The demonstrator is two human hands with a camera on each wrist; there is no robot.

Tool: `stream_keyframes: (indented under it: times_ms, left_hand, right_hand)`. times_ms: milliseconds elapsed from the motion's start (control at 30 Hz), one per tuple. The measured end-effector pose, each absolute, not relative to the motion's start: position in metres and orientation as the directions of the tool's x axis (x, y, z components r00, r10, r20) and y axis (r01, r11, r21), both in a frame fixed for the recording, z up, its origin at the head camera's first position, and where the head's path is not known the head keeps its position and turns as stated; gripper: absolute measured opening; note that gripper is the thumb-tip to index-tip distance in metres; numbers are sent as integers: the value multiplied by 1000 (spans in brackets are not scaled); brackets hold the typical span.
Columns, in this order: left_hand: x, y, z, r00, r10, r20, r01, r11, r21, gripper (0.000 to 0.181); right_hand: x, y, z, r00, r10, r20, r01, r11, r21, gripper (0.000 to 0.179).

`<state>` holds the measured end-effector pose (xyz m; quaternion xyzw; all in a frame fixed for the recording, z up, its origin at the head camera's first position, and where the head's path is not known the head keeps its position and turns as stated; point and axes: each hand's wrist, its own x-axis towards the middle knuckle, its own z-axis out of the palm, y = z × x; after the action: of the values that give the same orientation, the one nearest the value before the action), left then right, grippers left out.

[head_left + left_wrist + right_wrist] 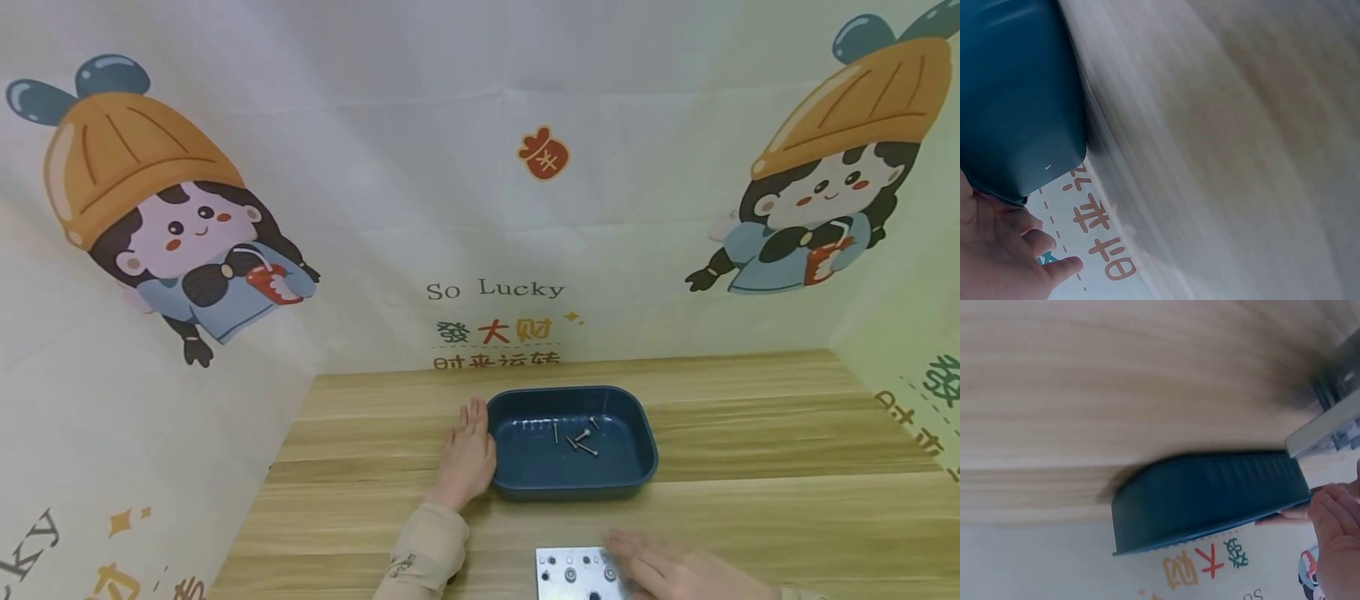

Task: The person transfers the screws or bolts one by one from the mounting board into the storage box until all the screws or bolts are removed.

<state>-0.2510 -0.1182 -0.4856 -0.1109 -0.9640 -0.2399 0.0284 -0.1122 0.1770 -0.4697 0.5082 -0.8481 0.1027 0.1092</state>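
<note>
A blue tray (570, 492) on the desk (360, 467) contains screws (587, 448). The left hand (467, 458), fingers straight, touches its left side; the right hand (675, 571), fingers extended, overlaps the nearer metal plate (566, 567).

Screws (583, 435) in tray (525, 460) behind plate (557, 583)

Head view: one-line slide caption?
Left hand against a dark blue tray holding screws; right hand at a metal plate.

Passing room lies right of the blue tray (525, 458); the left grip (468, 457) blocks its left wall.
</note>
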Motion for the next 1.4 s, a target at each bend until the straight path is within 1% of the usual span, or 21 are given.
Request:
stream_keyframes:
  times_ms: [33, 133, 233, 267, 400, 533, 833, 967, 1067, 1200, 1333, 1400]
  left_hand:
    - [-251, -118, -486, -974, 200, 109, 228, 860, 457, 56]
    - [-251, -118, -486, -973, 201, 111, 230, 858, 459, 56]
    - [-251, -118, -486, -974, 201, 108, 228, 859, 458, 55]
    - [-251, -118, -486, -974, 201, 108, 228, 859, 458, 55]
    - [-252, -119, -486, -973, 202, 111, 231, 860, 456, 55]
    - [-252, -119, -487, -973, 203, 111, 232, 861, 452, 55]
    - [-252, -119, -487, -972, 207, 113, 236, 861, 450, 55]
    - [-252, -119, -486, -973, 207, 106, 232, 859, 456, 55]
    - [-252, -119, -486, -973, 207, 100, 230, 857, 461, 55]
    - [-252, -119, -487, -974, 207, 97, 228, 856, 465, 56]
    - [-251, -119, -486, -974, 206, 99, 228, 855, 466, 56]
    - [-250, -119, -486, -974, 206, 98, 228, 854, 467, 56]
  right_hand:
    - [-109, 178, -471, -475, -836, 274, -877, 473, -80, 41]
    - [-105, 178, -475, -485, -834, 264, -873, 481, -86, 39]
    - [-104, 179, -479, -476, -837, 270, -875, 480, -57, 34]
    - [-105, 179, -480, -470, -837, 280, -878, 477, -45, 30]
    - [-105, 179, -486, -460, -833, 307, -878, 477, -20, 27]
    - [-106, 177, -491, -443, -830, 338, -882, 472, 3, 21]
    - [-109, 174, -494, -450, -836, 314, -887, 459, -49, 17]
    - [-109, 174, -495, -445, -834, 327, -885, 466, -17, 13]
    - [-108, 173, -494, -462, -829, 315, -876, 482, -17, 15]
    - [-105, 173, -489, -500, -819, 282, -860, 509, -48, 25]
    - [-104, 173, -481, -511, -819, 261, -857, 509, -79, 31]
    - [-105, 173, -478, -508, -819, 267, -860, 502, -95, 30]
